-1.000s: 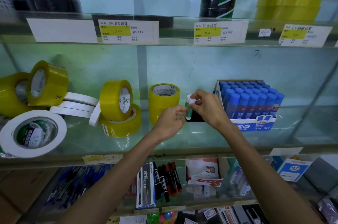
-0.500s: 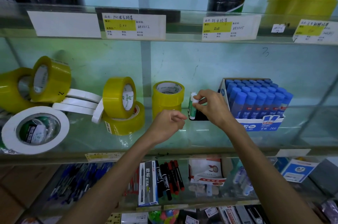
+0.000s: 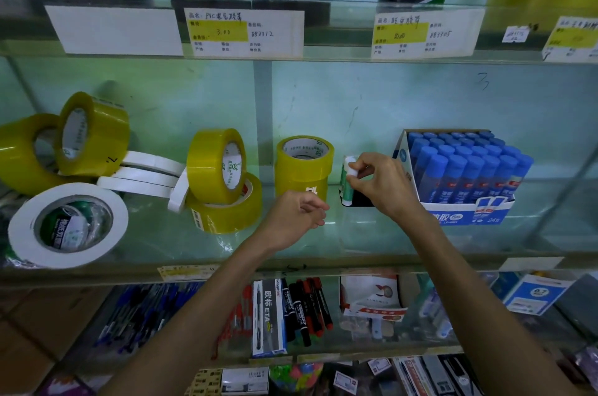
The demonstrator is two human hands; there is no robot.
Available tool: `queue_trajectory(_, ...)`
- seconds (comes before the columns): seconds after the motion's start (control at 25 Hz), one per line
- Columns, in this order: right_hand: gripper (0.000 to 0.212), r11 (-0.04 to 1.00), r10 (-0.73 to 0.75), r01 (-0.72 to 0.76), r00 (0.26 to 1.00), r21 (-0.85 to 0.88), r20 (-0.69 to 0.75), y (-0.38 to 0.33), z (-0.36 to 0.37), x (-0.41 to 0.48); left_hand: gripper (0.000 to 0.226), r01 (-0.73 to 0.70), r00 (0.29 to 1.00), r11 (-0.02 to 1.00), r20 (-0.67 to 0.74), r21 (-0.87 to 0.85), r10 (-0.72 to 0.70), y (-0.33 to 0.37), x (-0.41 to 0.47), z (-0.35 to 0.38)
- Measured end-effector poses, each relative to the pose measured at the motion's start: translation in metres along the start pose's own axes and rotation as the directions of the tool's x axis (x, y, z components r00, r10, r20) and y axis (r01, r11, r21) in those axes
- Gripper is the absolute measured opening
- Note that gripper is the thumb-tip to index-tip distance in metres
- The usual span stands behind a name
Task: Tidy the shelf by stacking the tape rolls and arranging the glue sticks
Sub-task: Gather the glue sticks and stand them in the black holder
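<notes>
Head view: your right hand [image 3: 385, 183] pinches the glue stick [image 3: 347, 183] by its white cap, just left of the box [image 3: 469, 212].
You hold it upright by the cap, likely so its foot seats in the dark tray [image 3: 357, 202] just left of the box. Your left hand [image 3: 297, 217], further left and lower, hangs loosely curled and empty, free to steady things. Well left of the box, the tape rolls [image 3: 223, 169] lie unstacked.

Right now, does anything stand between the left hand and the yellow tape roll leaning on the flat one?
Nothing visible does. Only bare glass shelf lies between the left hand and the leaning roll; the stacked yellow rolls stand behind the hand.
</notes>
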State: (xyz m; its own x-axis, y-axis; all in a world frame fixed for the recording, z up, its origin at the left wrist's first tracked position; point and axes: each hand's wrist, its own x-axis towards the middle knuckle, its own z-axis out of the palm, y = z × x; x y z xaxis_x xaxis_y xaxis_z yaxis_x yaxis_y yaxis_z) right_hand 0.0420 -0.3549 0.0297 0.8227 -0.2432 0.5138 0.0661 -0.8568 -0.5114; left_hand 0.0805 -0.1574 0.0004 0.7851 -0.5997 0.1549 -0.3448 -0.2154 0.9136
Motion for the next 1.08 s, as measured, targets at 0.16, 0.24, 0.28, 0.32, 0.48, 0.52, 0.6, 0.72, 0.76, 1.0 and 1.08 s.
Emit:
queue_trajectory(0.16,0.007,0.999,-0.006,0.007,1.0,0.046,-0.018,0.0,0.003,-0.003,0.014,-0.001,1.0,1.0,-0.002,0.011,0.001,-0.003,-0.005,-0.007)
queue_trajectory(0.24,0.007,0.998,-0.003,0.005,1.0,0.067,-0.025,-0.001,0.004,-0.004,0.013,0.003,1.0,1.0,-0.007,0.021,-0.003,-0.005,-0.009,-0.013)
queue_trajectory(0.28,0.007,0.997,0.003,-0.002,1.0,0.072,-0.026,-0.002,0.004,-0.005,0.013,0.006,1.0,1.0,-0.01,0.024,-0.005,-0.005,-0.011,-0.017)
queue_trajectory(0.32,0.007,0.998,0.011,-0.009,1.0,0.069,-0.024,-0.004,0.003,-0.006,0.013,0.007,1.0,1.0,-0.016,0.025,-0.006,-0.006,-0.014,-0.02)
queue_trajectory(0.48,0.008,0.999,0.027,-0.026,1.0,0.026,-0.015,-0.009,0.0,-0.008,0.013,0.002,0.999,1.0,-0.048,0.014,-0.001,-0.003,-0.028,-0.035)
queue_trajectory(0.52,0.008,1.0,0.027,-0.027,1.0,0.001,-0.009,-0.01,-0.001,-0.007,0.014,0.002,0.999,1.0,-0.054,0.016,-0.001,-0.002,-0.032,-0.038)
queue_trajectory(0.6,0.011,0.998,0.024,-0.023,1.0,-0.065,0.012,-0.013,-0.003,-0.007,0.015,0.005,0.998,1.0,-0.067,0.013,-0.004,0.001,-0.041,-0.046)
queue_trajectory(0.72,0.025,0.991,0.028,-0.023,0.999,-0.129,0.035,-0.015,-0.005,-0.006,0.014,0.018,0.994,1.0,-0.104,-0.007,-0.019,0.0,-0.053,-0.06)
queue_trajectory(0.76,0.027,0.99,0.024,-0.019,0.999,-0.14,0.031,-0.015,-0.005,-0.007,0.013,0.024,0.993,1.0,-0.117,-0.007,-0.025,-0.001,-0.056,-0.064)
queue_trajectory(1.0,0.032,0.981,-0.093,0.08,0.994,-0.179,-0.065,-0.038,-0.004,-0.012,0.011,0.059,0.982,0.998,-0.175,-0.036,-0.065,-0.014,-0.071,-0.088)
queue_trajectory(1.08,0.03,0.976,-0.151,0.131,0.983,-0.175,-0.107,-0.057,-0.004,-0.009,0.01,0.061,0.981,0.997,-0.183,-0.038,-0.067,-0.016,-0.076,-0.096)
